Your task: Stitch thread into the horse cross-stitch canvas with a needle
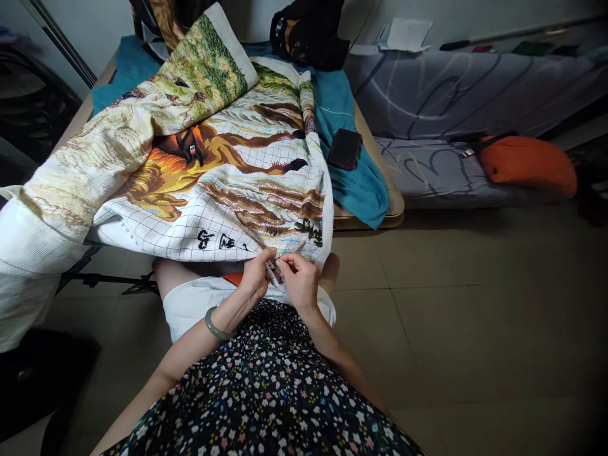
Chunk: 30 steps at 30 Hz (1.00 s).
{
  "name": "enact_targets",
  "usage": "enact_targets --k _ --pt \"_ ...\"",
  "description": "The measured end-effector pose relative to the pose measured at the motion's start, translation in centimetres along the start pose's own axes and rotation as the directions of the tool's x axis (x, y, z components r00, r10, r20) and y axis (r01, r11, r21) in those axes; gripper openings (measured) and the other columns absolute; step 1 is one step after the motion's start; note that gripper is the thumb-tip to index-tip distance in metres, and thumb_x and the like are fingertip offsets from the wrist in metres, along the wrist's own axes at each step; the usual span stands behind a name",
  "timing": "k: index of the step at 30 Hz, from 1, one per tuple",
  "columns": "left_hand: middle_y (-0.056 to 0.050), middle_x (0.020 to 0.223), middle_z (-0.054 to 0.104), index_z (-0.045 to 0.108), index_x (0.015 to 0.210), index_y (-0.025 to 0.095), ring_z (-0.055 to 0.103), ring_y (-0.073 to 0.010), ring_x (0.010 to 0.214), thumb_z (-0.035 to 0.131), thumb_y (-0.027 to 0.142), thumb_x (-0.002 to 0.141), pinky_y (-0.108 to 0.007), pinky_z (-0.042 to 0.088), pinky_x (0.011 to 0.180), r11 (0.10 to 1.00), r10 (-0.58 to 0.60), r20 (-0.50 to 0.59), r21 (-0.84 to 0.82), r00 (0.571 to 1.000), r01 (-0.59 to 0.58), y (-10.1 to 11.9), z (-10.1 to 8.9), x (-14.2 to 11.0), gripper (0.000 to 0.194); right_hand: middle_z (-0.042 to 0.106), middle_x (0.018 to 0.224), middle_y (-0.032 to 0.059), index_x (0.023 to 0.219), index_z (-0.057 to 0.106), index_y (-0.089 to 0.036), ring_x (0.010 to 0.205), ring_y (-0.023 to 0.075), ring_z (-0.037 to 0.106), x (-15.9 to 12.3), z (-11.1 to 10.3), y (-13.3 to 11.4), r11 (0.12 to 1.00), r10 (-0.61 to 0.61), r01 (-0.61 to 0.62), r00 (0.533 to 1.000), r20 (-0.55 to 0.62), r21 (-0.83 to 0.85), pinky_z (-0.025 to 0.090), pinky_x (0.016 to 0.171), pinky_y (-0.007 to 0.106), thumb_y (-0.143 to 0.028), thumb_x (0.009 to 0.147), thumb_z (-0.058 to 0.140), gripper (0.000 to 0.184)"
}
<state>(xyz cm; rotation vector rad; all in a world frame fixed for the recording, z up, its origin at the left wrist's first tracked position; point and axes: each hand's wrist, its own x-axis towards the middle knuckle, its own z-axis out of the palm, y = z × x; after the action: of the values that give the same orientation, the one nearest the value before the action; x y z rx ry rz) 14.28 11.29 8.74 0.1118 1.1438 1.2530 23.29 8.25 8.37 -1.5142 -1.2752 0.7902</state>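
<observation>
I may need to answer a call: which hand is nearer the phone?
The right hand, at the near edge of the fabric, below and left of the phone in the picture; the left hand holds that edge farther left.

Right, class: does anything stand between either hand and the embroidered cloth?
Nothing visible does. The left hand grips the near edge of the embroidered cloth, and the right hand is pinched close beside it. The phone lies away from both, past the cloth's right edge.
</observation>
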Motion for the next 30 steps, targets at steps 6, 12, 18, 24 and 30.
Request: enact_targets --k 6,12,18,24,30 --pt "0.003 0.056 0.057 0.061 0.066 0.015 0.051 -0.0104 0.051 0.084 0.025 0.045 -0.027 0.043 0.056 1.0 -0.031 0.03 -0.006 0.999 0.031 -0.1 -0.2 0.0 0.033 0.064 0.058 -0.0001 0.073 0.065 -0.019 0.049 0.0145 0.058 0.3 0.2 0.2 0.999 0.032 -0.031 1.0 -0.001 0.028 0.047 0.051 0.026 -0.029 0.079 0.064 0.012" --pt "0.0 0.068 0.066 0.065 0.069 0.016 0.062 -0.0146 0.07 0.088 0.021 0.045 -0.028 0.049 0.073 0.995 0.07 0.099 -0.08 0.993 -0.063 -0.3 -0.5 -0.2 0.033 0.069 0.071 0.0024 0.078 0.065 -0.02 0.064 0.0165 0.065 1.0 -0.8 -0.4 0.989 -0.141 0.14 0.99 -0.026 -0.039 0.054 0.064 0.029 -0.033 0.081 0.067 0.014" --pt "-0.005 0.085 0.074 0.072 0.087 0.016 0.068 -0.0229 0.096 0.088 0.021 0.05 -0.036 0.047 0.094 0.988 0.148 0.18 -0.069 0.972 -0.138 -0.7 -0.9 0.1 0.041 0.072 0.085 0.0043 0.086 0.065 -0.02 0.076 0.0167 0.069 2.9 -1.9 -2.2 0.992 -0.12 0.12 0.993 0.008 0.026 0.057 0.072 0.029 -0.025 0.082 0.062 0.007" --pt "-0.005 0.094 0.074 0.07 0.097 0.017 0.066 -0.0231 0.105 0.087 0.02 0.053 -0.037 0.043 0.101 0.97 0.244 0.255 -0.081 0.936 -0.23 -0.7 -1.1 0.3 0.047 0.071 0.085 0.0033 0.089 0.062 -0.019 0.078 0.0149 0.069 4.7 -1.4 -3.1 0.981 -0.155 0.126 0.967 0.203 0.147 0.057 0.074 0.027 -0.02 0.079 0.059 0.011" --pt "0.0 0.068 0.066 0.065 0.07 0.018 0.067 -0.0224 0.089 0.086 0.021 0.044 -0.033 0.05 0.084 0.985 0.168 0.167 -0.06 0.972 -0.16 -0.3 -1.0 -0.2 0.034 0.072 0.089 0.0044 0.091 0.066 -0.022 0.086 0.0183 0.068 3.0 -2.5 -4.2 0.874 -0.449 0.487 0.799 0.399 0.008 0.055 0.085 0.035 -0.023 0.084 0.055 0.013"
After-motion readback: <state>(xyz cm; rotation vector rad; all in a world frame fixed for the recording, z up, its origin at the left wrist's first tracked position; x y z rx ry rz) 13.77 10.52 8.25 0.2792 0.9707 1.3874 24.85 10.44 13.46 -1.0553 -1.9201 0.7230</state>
